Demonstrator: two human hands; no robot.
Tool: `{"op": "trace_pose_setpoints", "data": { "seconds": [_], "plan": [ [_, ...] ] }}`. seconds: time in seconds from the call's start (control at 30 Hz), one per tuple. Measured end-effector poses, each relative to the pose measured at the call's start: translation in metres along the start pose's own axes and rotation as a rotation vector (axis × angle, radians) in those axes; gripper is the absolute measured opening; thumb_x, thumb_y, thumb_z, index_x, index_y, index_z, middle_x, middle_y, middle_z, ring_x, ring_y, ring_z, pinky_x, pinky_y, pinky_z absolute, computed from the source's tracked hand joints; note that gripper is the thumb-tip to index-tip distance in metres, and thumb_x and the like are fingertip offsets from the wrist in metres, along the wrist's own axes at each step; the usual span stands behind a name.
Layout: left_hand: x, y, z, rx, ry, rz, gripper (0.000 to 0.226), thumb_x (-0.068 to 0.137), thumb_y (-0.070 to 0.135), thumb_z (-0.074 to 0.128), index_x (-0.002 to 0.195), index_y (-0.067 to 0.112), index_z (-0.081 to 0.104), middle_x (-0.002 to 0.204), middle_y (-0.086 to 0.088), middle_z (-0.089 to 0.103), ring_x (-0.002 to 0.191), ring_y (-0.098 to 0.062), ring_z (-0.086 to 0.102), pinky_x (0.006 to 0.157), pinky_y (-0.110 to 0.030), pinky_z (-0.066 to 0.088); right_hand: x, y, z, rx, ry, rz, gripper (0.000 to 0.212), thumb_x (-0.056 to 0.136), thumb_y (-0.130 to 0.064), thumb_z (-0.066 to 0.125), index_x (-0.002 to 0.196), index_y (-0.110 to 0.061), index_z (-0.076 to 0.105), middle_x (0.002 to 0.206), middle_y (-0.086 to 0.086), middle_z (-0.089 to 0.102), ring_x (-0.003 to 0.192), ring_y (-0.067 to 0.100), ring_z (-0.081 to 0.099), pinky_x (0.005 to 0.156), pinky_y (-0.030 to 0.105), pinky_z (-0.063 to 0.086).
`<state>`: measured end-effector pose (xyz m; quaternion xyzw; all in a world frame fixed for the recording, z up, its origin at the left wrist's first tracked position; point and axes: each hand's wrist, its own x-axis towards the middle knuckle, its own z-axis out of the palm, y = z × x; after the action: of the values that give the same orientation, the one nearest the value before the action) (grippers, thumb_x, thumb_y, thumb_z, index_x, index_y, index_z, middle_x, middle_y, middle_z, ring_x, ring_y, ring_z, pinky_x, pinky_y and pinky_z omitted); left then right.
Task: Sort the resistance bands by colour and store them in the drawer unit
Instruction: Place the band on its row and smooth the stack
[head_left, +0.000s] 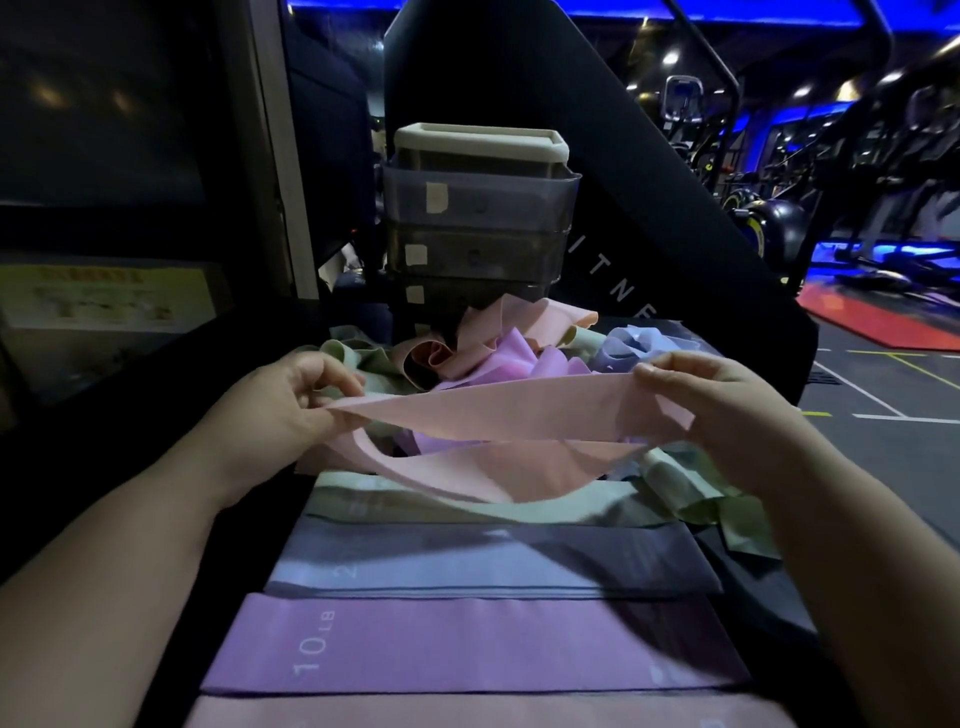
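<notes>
**Pink band held taut over a tangle**

In the centre of the frame, the pale pink flat rubber loop band (493, 410) is stretched between both hands, above the sorted rows. The left hand (291, 400) pinches one end between thumb and curled fingers. The right hand (727, 410) grips the other end the same way.

The band's lower fold sags close to the loose heap of pink, purple, green and blue bands (509, 348). It could snag one and drag it across the flat pale green stack (467, 506). A slipped pinch would let the rubber snap back.

The light is dim, so pink and peach look alike and a band could land on the wrong pile.

The translucent grey drawer unit with a cream top (478, 208) stands behind, upper centre.
</notes>
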<state>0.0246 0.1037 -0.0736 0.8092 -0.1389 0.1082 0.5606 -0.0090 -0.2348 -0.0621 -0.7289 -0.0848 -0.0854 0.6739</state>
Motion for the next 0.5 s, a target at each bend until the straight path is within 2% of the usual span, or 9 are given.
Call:
{"op": "trace_pose_setpoints", "data": {
  "seconds": [0.07, 0.13, 0.2, 0.27, 0.3, 0.37, 0.4, 0.43, 0.5],
  "plan": [
    [-0.002, 0.001, -0.007, -0.127, -0.136, -0.052, 0.021, 0.059, 0.004, 0.085, 0.071, 0.009, 0.069, 0.1, -0.014, 0.071, 0.077, -0.014, 0.07, 0.061, -0.019, 0.055, -0.001, -0.001, -0.003, 0.025, -0.004, 0.011, 0.063, 0.024, -0.063, 0.089, 0.066, -0.02, 0.071, 0.066, 0.0, 0.063, 0.058, 0.013, 0.06, 0.055, 0.026, 0.052],
    [-0.003, -0.001, -0.015, -0.206, -0.293, -0.112, 0.041, 0.043, 0.017, 0.089, 0.077, 0.003, 0.071, 0.093, -0.027, 0.07, 0.081, -0.028, 0.071, 0.068, -0.026, 0.058, -0.003, -0.005, -0.005, 0.051, -0.006, 0.018, 0.059, 0.027, -0.055, 0.091, 0.068, -0.017, 0.07, 0.068, 0.001, 0.065, 0.06, 0.013, 0.064, 0.056, 0.022, 0.055],
    [-0.004, -0.003, -0.019, -0.283, -0.381, -0.14, 0.06, 0.035, 0.026, 0.094, 0.081, -0.003, 0.07, 0.092, -0.031, 0.069, 0.083, -0.035, 0.071, 0.071, -0.033, 0.06, -0.005, -0.008, -0.006, 0.086, -0.023, 0.025, 0.039, 0.044, -0.038, 0.088, 0.07, -0.016, 0.07, 0.068, 0.003, 0.066, 0.061, 0.015, 0.068, 0.058, 0.021, 0.056],
    [-0.003, -0.005, -0.02, -0.339, -0.386, -0.141, 0.064, 0.029, 0.037, 0.097, 0.077, 0.002, 0.073, 0.087, -0.026, 0.071, 0.074, -0.03, 0.072, 0.063, -0.03, 0.059, -0.006, -0.011, -0.006, 0.112, -0.012, 0.037, 0.013, 0.068, -0.014, 0.074, 0.079, -0.011, 0.067, 0.065, 0.002, 0.066, 0.059, 0.013, 0.067, 0.058, 0.019, 0.056],
    [-0.002, -0.005, -0.022, -0.342, -0.386, -0.137, 0.063, 0.028, 0.042, 0.097, 0.075, 0.006, 0.074, 0.083, -0.022, 0.071, 0.07, -0.026, 0.071, 0.061, -0.029, 0.057, -0.006, -0.012, -0.005, 0.102, 0.003, 0.044, 0.009, 0.078, -0.002, 0.065, 0.085, -0.008, 0.065, 0.064, 0.001, 0.066, 0.057, 0.01, 0.066, 0.056, 0.018, 0.054],
    [-0.002, -0.002, -0.022, -0.373, -0.364, -0.118, 0.064, 0.034, 0.047, 0.094, 0.082, 0.009, 0.073, 0.08, -0.015, 0.071, 0.068, -0.02, 0.069, 0.061, -0.029, 0.056, -0.005, -0.011, -0.007, 0.078, 0.015, 0.052, 0.018, 0.087, 0.009, 0.052, 0.091, -0.005, 0.063, 0.062, -0.001, 0.064, 0.052, 0.006, 0.061, 0.052, 0.014, 0.05],
    [0.0, -0.005, -0.023, -0.421, -0.33, -0.121, 0.063, 0.045, 0.042, 0.092, 0.09, 0.005, 0.069, 0.079, -0.012, 0.071, 0.068, -0.018, 0.069, 0.06, -0.028, 0.056, -0.004, -0.01, -0.007, 0.073, 0.02, 0.05, 0.021, 0.089, 0.01, 0.049, 0.091, -0.004, 0.064, 0.062, -0.002, 0.063, 0.05, 0.006, 0.059, 0.051, 0.013, 0.047],
    [0.001, -0.004, -0.022, -0.488, -0.298, -0.138, 0.054, 0.061, 0.033, 0.085, 0.099, 0.001, 0.063, 0.077, -0.009, 0.071, 0.067, -0.017, 0.069, 0.06, -0.027, 0.056, -0.004, -0.009, -0.008, 0.073, 0.027, 0.054, 0.023, 0.089, 0.011, 0.047, 0.091, -0.004, 0.064, 0.062, -0.001, 0.061, 0.049, 0.006, 0.056, 0.05, 0.013, 0.045],
    [0.001, 0.0, -0.018, -0.537, -0.271, -0.145, 0.02, 0.091, 0.011, 0.052, 0.105, -0.004, 0.052, 0.071, -0.005, 0.071, 0.063, -0.014, 0.069, 0.057, -0.025, 0.055, -0.003, -0.009, -0.008, 0.071, 0.035, 0.069, 0.025, 0.089, 0.012, 0.046, 0.09, -0.003, 0.066, 0.066, 0.001, 0.061, 0.051, 0.008, 0.055, 0.051, 0.014, 0.046]
  ]
}}
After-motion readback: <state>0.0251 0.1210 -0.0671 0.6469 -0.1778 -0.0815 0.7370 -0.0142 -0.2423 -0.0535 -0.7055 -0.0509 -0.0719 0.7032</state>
